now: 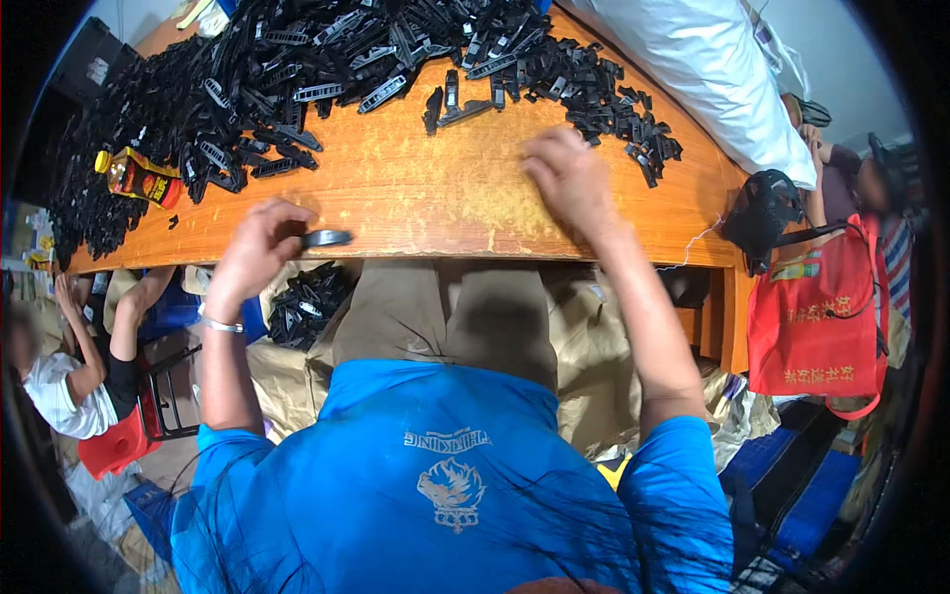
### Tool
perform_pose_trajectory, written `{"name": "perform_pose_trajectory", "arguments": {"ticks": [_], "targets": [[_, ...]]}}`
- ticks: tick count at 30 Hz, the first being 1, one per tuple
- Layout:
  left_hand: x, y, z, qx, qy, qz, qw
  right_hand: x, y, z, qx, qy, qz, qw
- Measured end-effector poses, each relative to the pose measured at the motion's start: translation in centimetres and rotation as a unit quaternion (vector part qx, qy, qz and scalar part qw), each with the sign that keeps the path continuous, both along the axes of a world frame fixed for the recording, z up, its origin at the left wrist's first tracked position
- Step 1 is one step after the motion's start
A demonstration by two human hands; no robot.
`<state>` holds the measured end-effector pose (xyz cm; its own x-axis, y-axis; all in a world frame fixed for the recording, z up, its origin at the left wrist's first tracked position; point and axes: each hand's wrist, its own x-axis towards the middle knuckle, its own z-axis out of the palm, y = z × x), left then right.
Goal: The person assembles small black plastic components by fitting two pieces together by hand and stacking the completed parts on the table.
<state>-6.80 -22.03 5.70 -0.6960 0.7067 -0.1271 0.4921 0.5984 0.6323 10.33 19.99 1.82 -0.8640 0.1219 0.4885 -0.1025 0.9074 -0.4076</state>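
Note:
My left hand (259, 244), a metal bracelet at its wrist, is closed on a black plastic clip-like part (327, 238) at the front edge of the wooden table (426, 188). The part pokes out to the right from between thumb and fingers. Over the right half of the tabletop is my right hand (572, 180), its fingers apart and slightly bent, with nothing visible in them. Just beyond it lie small black parts (594, 94). A few longer black parts (453, 104) lie loose near the middle, in front of a large heap of similar parts (267, 59).
A yellow-capped bottle (143, 178) lies among the parts at left. A white sack (708, 74) rests along the table's right edge; a black bag (764, 213) and red bag (816, 317) hang below. More parts (307, 309) sit under the table. One person (79, 391) sits at left.

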Motion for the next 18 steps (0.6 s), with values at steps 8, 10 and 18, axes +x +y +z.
{"name": "perform_pose_trajectory", "arguments": {"ticks": [8, 10, 18], "targets": [[0.7, 17.1, -0.9, 0.094, 0.156, -0.016, 0.983, -1.1, 5.4, -0.2, 0.176, -0.127, -0.099, 0.971], [0.5, 21.3, -2.4, 0.110, 0.204, -0.015, 0.973, -0.8, 5.0, 0.5, 0.171, -0.140, -0.093, 0.971], [0.8, 27.1, -2.2, -0.017, 0.225, 0.024, 0.974, 0.7, -0.1, 1.8, 0.003, -0.127, -0.031, 0.991]]}}
